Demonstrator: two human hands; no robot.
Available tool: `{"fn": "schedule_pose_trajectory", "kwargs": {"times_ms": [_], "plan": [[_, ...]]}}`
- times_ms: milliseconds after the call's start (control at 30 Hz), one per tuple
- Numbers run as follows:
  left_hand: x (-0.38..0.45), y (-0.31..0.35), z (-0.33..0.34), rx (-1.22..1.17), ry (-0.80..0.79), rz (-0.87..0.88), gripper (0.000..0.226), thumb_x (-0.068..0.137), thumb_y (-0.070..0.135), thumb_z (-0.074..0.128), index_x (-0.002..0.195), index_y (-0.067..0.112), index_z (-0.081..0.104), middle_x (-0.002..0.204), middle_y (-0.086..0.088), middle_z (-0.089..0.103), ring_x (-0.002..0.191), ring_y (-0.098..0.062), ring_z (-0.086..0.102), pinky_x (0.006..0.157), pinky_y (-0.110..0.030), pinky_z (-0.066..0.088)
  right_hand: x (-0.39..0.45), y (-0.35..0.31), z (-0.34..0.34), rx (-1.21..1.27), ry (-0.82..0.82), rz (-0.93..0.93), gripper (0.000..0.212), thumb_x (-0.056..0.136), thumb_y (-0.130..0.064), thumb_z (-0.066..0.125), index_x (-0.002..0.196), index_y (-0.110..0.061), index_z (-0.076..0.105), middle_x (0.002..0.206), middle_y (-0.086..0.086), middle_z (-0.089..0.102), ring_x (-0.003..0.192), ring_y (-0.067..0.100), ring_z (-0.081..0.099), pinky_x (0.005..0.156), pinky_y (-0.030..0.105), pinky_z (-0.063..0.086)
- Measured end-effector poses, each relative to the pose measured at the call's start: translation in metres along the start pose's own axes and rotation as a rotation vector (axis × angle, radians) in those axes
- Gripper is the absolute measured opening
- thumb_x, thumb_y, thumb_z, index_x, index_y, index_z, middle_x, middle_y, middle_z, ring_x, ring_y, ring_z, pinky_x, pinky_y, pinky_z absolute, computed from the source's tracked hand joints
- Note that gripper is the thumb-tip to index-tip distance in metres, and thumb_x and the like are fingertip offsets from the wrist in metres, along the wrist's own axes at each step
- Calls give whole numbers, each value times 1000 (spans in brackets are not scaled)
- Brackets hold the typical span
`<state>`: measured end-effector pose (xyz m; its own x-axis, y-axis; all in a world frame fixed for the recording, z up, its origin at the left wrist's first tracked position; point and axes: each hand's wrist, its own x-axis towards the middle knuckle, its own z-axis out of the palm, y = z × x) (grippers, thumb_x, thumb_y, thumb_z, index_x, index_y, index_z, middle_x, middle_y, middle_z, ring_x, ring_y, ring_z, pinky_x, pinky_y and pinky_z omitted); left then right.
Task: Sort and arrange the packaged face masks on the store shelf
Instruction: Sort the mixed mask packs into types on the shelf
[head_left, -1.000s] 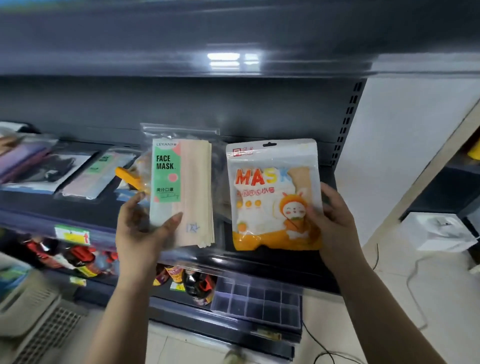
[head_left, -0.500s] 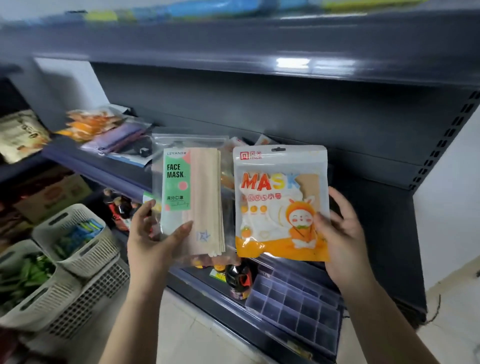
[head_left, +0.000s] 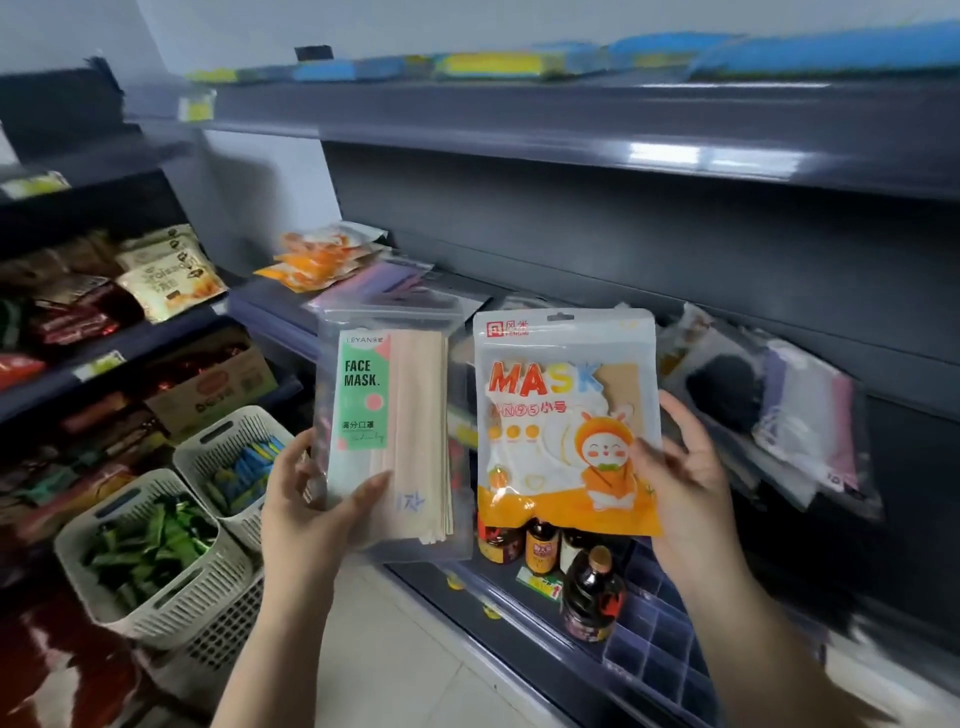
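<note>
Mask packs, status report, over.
Left hand grips green-label pack. Right hand grips orange rabbit pack. Both held upright off shelf. Nothing in the way.

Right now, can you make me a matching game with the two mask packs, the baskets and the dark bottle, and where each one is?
Things:
1. FACE MASK pack
2. rabbit MASK pack
3. green packets
4. dark bottle

Places:
A. on the lower shelf
B. in the right hand
C. in a white basket
D. in the left hand

Pairs: 1-D, 2-B, 3-C, 4-A
</note>
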<state>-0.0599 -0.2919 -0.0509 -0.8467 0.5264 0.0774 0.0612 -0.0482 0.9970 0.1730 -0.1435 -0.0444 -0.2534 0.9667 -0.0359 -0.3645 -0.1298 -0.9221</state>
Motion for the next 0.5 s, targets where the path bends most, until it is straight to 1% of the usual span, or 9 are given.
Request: {"fn": "schedule_pose_trajectory", "kwargs": {"times_ms": [67, 167, 267, 333, 367, 500], "plan": [[18, -1, -19, 3, 3, -11, 66, 68, 2, 79, 117, 33, 47, 102, 3, 59, 91, -27, 63, 85, -50, 53, 1, 11, 22, 5, 12, 0, 48, 89, 1, 54, 123, -33, 56, 106, -4, 72, 99, 20, 69, 79, 43, 58], [45, -4, -43, 16, -4, -16, 65, 65, 5, 81, 111, 40, 49, 113, -10, 59, 97, -36, 64, 83, -55, 53, 2, 27, 48, 6, 35, -5, 48, 88, 1, 55, 119, -36, 57, 109, -2, 71, 100, 20, 68, 79, 45, 56], [70, -8, -58, -1, -35, -38, 62, 55, 18, 82, 99, 51, 54, 118, -12, 59, 98, -36, 64, 82, -57, 53, 3, 39, 67, -11, 72, -15, 48, 89, 0, 56, 117, -39, 58, 110, -1, 71, 102, 20, 68, 81, 46, 55], [83, -11, -62, 12, -69, -38, 62, 50, 26, 82, 97, 56, 54, 120, -10, 58, 100, -34, 64, 81, -56, 54, 5, 44, 74, -28, 101, -25, 48, 89, 0, 56, 117, -39, 58, 111, 0, 70, 102, 21, 68, 81, 46, 55], [89, -12, -63, 25, -84, -25, 62, 51, 25, 82, 98, 54, 53, 119, -10, 57, 101, -33, 63, 82, -55, 54, 7, 46, 77, -34, 119, -31, 48, 90, 0, 55, 117, -39, 58, 111, 0, 70, 102, 22, 68, 81, 46, 55], [113, -20, -55, 21, -137, -5, 62, 66, 7, 80, 114, 32, 51, 112, -10, 58, 102, -37, 61, 82, -52, 55, 22, 49, 88, -41, 164, -57, 50, 90, 1, 55, 128, -33, 53, 111, 1, 70, 101, 21, 68, 79, 43, 58]]}}
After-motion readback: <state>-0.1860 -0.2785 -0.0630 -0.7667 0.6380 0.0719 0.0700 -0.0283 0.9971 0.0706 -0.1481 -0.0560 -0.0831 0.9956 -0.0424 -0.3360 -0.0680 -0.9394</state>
